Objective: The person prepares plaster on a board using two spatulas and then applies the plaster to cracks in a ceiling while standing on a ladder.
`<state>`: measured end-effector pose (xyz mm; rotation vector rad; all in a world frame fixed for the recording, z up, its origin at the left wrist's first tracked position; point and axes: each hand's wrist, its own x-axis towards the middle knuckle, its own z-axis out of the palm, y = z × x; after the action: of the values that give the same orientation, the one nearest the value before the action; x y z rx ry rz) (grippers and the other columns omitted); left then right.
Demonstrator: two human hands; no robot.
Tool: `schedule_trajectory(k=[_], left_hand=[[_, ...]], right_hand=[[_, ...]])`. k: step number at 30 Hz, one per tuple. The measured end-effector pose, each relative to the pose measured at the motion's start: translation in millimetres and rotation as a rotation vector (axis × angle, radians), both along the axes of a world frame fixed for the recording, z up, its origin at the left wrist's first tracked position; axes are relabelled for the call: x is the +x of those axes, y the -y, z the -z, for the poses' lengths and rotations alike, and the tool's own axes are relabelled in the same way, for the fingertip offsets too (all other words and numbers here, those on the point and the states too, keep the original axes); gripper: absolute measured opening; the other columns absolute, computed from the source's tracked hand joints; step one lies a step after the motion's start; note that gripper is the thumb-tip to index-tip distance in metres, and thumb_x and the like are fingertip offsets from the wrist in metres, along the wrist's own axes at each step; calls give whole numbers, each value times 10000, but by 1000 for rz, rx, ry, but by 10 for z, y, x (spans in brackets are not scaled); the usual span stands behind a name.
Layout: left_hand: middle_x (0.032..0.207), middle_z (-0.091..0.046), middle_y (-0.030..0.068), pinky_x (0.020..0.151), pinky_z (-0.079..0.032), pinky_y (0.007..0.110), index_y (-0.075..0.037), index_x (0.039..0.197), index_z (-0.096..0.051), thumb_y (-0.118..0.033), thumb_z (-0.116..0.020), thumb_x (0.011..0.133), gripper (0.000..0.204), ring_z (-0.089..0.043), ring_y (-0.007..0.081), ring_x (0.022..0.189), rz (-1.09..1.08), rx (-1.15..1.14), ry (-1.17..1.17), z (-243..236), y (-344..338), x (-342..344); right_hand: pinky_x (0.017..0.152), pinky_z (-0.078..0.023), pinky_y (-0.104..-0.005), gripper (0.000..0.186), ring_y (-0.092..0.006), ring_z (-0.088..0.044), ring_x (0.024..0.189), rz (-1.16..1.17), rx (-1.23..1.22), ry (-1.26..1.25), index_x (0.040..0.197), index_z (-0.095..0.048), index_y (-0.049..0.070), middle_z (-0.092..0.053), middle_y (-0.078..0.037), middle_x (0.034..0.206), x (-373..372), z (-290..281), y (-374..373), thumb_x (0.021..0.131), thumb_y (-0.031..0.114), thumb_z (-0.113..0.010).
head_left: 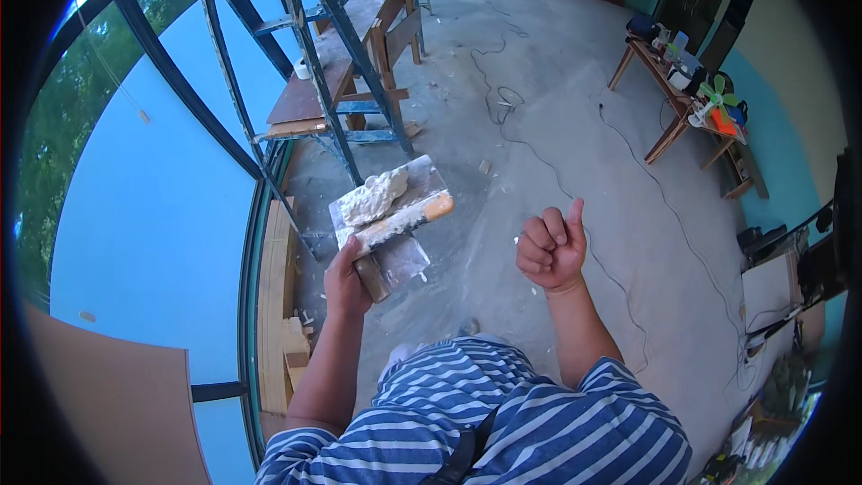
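Note:
My left hand [345, 286] is closed around a flat putty board, its thumb on the near edge. On the board [429, 174] sits a thick lump of white putty [377, 198]. Across the same board lies a putty-caked tool with an orange-tipped handle [437, 207]. Below it, a second flat, smeared blade [404, 258] and a wooden grip [371, 279] stick out by my fingers. How these pieces join is hidden. My right hand [552, 250] is raised over the floor, fingers curled into the palm and thumb pointing up. Nothing shows in it.
A paint-spattered stepladder [344, 121] stands ahead on the left, beside a long wooden bench [310, 94]. Stacked boards [274, 274] line the window frame. Cables [539, 157] snake over the concrete floor. A cluttered table [669, 81] with a green fan [716, 97] stands at the right wall.

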<state>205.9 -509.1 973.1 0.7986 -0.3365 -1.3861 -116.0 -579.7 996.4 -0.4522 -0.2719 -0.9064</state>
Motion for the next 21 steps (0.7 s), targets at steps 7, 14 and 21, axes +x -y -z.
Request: schedule_trajectory(k=[7,14,21], left_hand=[[1073,-668,161,853,-516,349,85,1074,-622,-273,-539,966,383,-655,237,962,218,39,218,-47,1419,19],[1032,-675,179,853,-522,374,95,1093,-607,-263,-561,954,386,-670,267,927,647,-21,211,-109,2992,-45],[1016,-684,171,859,-517,374,76,1084,-621,-279,-573,951,382,-671,263,898,896,-29,273,-200,4555,-308]], right_hand=[[425,-269,-232,582,-110,-295,519,30,-98,13,704,-370,127,-315,2,676,-248,-231,1133,991,625,-275],[368,-226,-211,590,-88,-256,454,13,-136,14,714,-353,119,-294,-6,657,-323,-193,2178,977,643,-288],[327,-196,-211,610,-69,-259,394,-19,-152,-87,687,-331,120,-264,11,584,-438,-193,3028,963,663,-293]])
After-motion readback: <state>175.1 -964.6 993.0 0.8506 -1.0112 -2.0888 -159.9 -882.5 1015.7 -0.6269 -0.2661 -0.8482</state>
